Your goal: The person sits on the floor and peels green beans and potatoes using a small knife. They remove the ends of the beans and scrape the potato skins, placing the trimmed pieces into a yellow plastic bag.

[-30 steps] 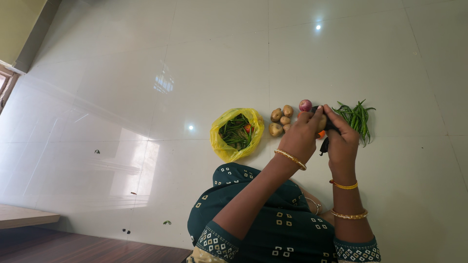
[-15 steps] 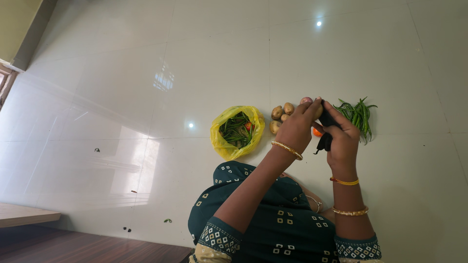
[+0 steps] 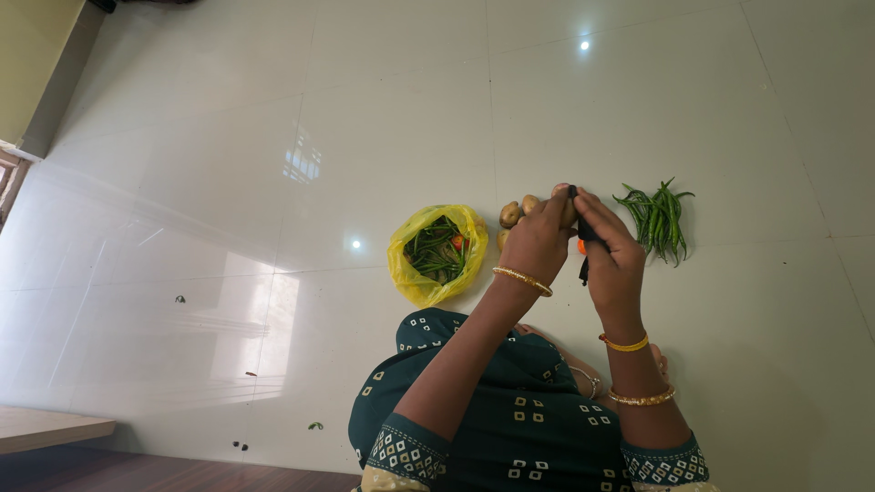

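Head view: a person sits on the shiny white floor [image 3: 228,164].
Landmark: a yellow bag [image 3: 436,252] full of green beans lies on the floor.
Left hand [image 3: 538,241]: just right of the yellow bag, fingers curled tight around a potato [image 3: 565,205], which is held up above the floor.
Right hand [image 3: 609,260]: right of the left hand, closed on a black peeler [image 3: 583,239] that touches the potato.
Small potatoes [image 3: 516,213]: on the floor between the yellow bag and the hands.
Green chillies [image 3: 658,220]: a pile on the floor, far right of the yellow bag, past both hands.
Orange thing: a tiny bit shows between the hands; cannot tell what it is.
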